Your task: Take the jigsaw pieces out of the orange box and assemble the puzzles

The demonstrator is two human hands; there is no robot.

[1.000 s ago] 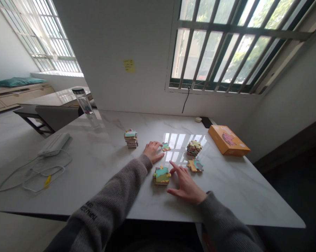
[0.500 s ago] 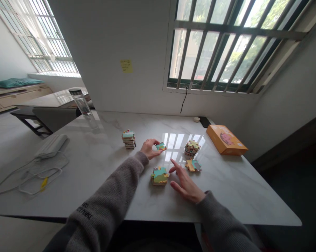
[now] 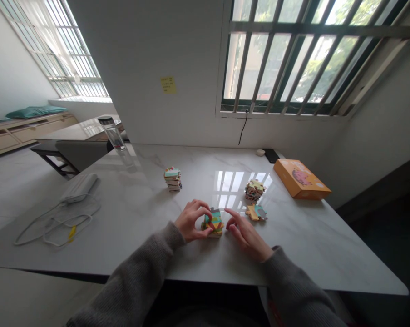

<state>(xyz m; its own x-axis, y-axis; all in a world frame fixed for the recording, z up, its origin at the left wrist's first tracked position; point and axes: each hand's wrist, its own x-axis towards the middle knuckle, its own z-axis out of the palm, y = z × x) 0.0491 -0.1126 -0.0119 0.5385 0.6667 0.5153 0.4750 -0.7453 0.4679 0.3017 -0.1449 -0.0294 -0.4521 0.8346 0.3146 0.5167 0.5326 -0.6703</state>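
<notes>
My left hand (image 3: pixel 193 220) pinches a teal and orange puzzle piece (image 3: pixel 216 219) between thumb and fingers, on top of a low stack of puzzle pieces (image 3: pixel 215 235) near the table's front. Just right of that stack is my right hand (image 3: pixel 246 234), its fingers apart and holding nothing. Beyond it lie teal, grey and yellow puzzle pieces (image 3: pixel 257 212). Behind those stands a taller stack of puzzle pieces (image 3: pixel 254 191). Another tall stack (image 3: pixel 172 180) is at the back left of my left hand.
An orange box (image 3: pixel 302 179) lies at the right, with a black phone-like object (image 3: pixel 271 156) and a small white item (image 3: pixel 260 152) behind it. At the left are a glass bottle (image 3: pixel 112 134) and a white device (image 3: pixel 78 188) with a tangled cable (image 3: pixel 51 225). The white table (image 3: pixel 140 204) meets the wall.
My left hand has brought the puzzle piece back toward me, from the middle of the table onto the low stack. My right hand stays beside the stack. The view has shifted slightly.
</notes>
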